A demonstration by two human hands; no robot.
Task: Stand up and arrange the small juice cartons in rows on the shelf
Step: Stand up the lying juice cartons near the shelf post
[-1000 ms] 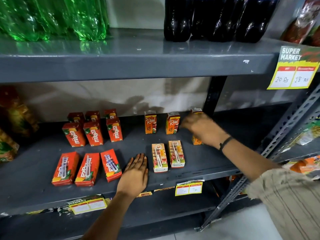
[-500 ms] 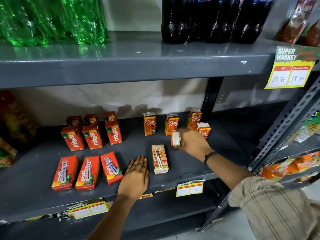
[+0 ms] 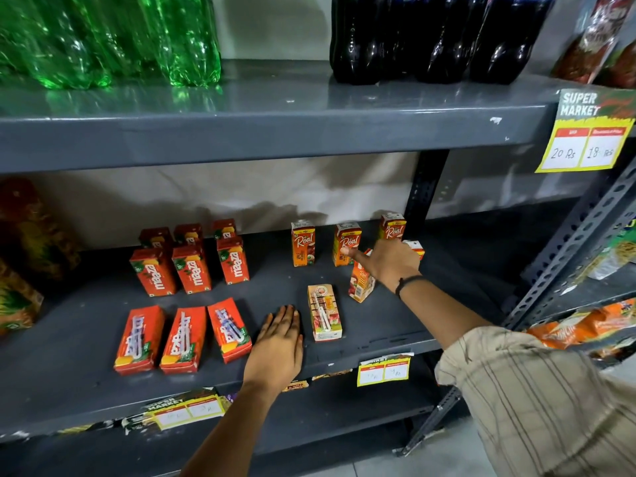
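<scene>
On the grey middle shelf (image 3: 395, 325), three orange Real juice cartons stand at the back (image 3: 303, 242), and a fourth (image 3: 415, 248) peeks out behind my right hand. My right hand (image 3: 387, 265) holds the top of another Real carton (image 3: 359, 284), which is tilted on the shelf, my index finger stretched out to the left. One Real carton (image 3: 324, 312) lies flat near the front. My left hand (image 3: 278, 342) rests flat on the shelf beside it, holding nothing. To the left, several red Maaza cartons (image 3: 191, 273) stand and three (image 3: 184, 339) lie flat.
Green bottles (image 3: 113, 36) and dark bottles (image 3: 430, 36) stand on the upper shelf. A yellow price tag (image 3: 585, 139) hangs at the right. Snack packets (image 3: 20, 270) sit at the left, more packets (image 3: 581, 325) on the right rack. A slotted metal upright (image 3: 426, 187) stands behind the Real cartons.
My right hand picked up one flat Real carton from the front and carried it back, where it now stands tilted behind the remaining flat one. My left hand stayed put.
</scene>
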